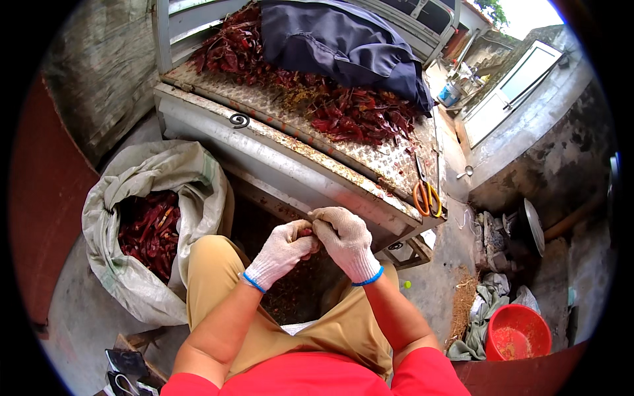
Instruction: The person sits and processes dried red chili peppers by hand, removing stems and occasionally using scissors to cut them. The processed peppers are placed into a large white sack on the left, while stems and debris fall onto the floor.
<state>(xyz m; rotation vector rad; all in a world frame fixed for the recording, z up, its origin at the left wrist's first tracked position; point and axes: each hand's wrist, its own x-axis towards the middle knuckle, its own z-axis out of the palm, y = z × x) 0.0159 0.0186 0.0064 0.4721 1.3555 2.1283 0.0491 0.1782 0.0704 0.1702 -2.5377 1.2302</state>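
Note:
Both my hands wear white knit gloves with blue cuffs and meet above my lap. My left hand (285, 252) is closed around dark red dried chili peppers (307, 231), mostly hidden by the glove. My right hand (348, 240) has its fingers curled and pinched against the pepper end at my left fingertips; the exact grip is covered. By my left knee stands a white woven sack (106, 237) with its rim rolled down, holding dried red chilies (151, 232). Ahead, more dried chilies (364, 116) lie heaped on a metal truck bed (277, 111), partly under a dark cloth (337, 44).
Scissors (423, 190) with orange and yellow handles lie at the bed's near right corner. A red plastic basin (517, 334) and crumpled sacks (478, 317) sit on the floor at right. A wooden board (101, 74) stands at far left. A phone-like device (126, 363) rests at lower left.

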